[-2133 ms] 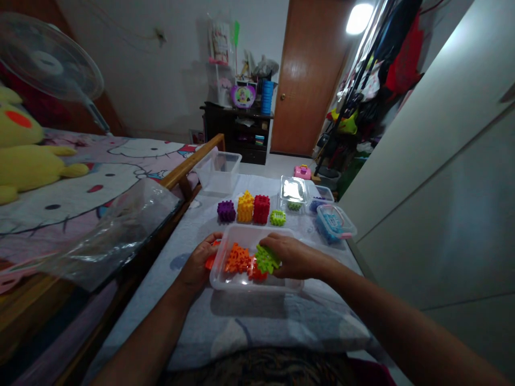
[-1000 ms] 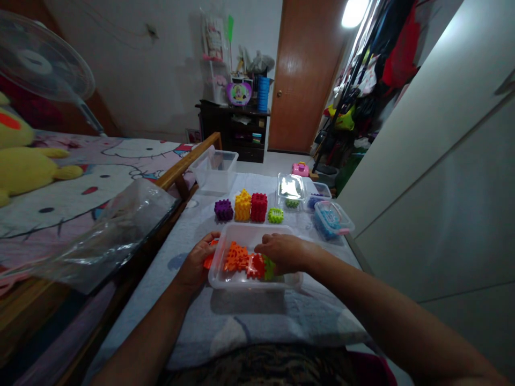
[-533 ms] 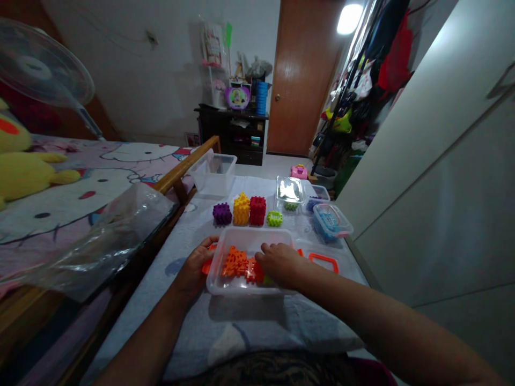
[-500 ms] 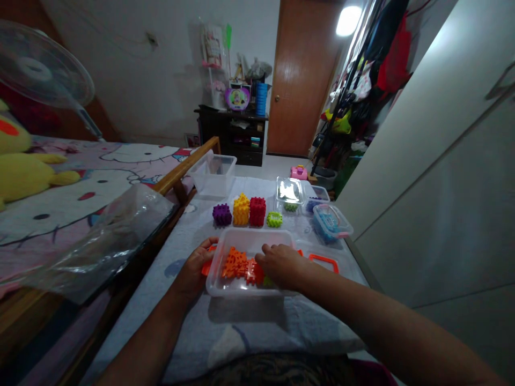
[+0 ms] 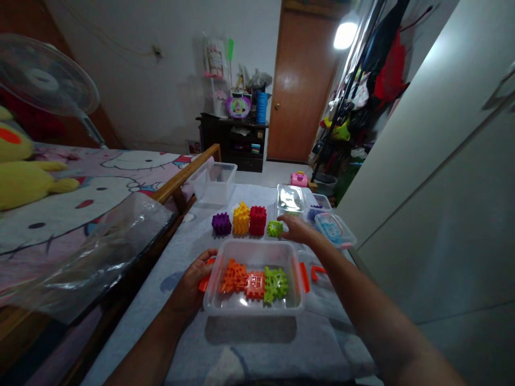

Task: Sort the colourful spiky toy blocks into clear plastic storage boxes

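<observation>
My left hand [image 5: 196, 279] grips the left side of a clear plastic box [image 5: 254, 309] by its orange latch, with its fingers curled round the edge. Inside the box lie orange interlocking block pieces [image 5: 234, 275] and a lime green piece [image 5: 276, 285]. Behind the box, my right hand [image 5: 298, 229] reaches to a small lime green block [image 5: 274, 229], fingers apart at its right side. To the left of that block stand a red block stack [image 5: 258, 220], a yellow block stack [image 5: 241, 219] and a purple block [image 5: 221, 224].
An open clear bin [image 5: 213, 182] stands at the table's far left. Clear containers sit at the right, one holding blue pieces [image 5: 330, 228]. An orange latch piece [image 5: 317, 273] lies right of the box. A wooden bed rail [image 5: 187, 176] borders the left, a pale cabinet [image 5: 450, 214] the right.
My right hand has left the box and moved forward to the small green block. The lime green piece in the box now shows fully. My left hand stays on the box.
</observation>
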